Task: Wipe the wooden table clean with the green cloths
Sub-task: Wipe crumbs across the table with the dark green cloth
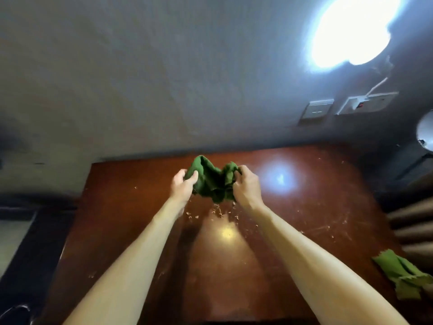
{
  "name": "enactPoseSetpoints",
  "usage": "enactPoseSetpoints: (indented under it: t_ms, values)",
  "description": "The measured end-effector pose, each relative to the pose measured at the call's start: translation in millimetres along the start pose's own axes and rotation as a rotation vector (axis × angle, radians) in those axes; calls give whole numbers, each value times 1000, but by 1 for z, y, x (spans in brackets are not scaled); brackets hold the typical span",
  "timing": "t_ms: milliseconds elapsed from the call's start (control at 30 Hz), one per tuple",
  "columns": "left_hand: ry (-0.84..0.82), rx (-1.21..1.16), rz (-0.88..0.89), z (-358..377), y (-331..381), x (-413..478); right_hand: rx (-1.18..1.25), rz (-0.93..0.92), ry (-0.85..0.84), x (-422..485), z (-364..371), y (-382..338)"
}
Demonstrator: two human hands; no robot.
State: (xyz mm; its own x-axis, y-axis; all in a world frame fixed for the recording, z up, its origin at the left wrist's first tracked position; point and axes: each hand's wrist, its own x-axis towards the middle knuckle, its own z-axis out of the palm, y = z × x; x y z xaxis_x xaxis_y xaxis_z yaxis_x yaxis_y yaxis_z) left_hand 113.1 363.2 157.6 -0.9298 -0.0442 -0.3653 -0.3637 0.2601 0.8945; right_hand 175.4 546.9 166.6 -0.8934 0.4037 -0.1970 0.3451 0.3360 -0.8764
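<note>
Holding green cloth (212,181) bunched, long axis left-right, left hand (182,186), right hand (246,186)

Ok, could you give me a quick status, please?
Hands: left hand and right hand both grip one green cloth, bunched, over the table. Second cloth lies near right edge. Crumbs beneath; nothing in the way.

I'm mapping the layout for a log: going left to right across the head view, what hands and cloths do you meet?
left hand → held green cloth → right hand → loose green cloth
</note>
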Motion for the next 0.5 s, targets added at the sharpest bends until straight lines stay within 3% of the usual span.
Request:
enactPoseSetpoints:
  t_ms: [167,367,500]
  values:
    - [248,59,-2,-110,-25,19,87,95,-96,6,66,-56]
    - [275,27,-7,-197,-52,36,152,142,-445,3,136,-94]
    - [219,-86,-88,-234,-72,43,-304,-60,-442,14,196,-87]
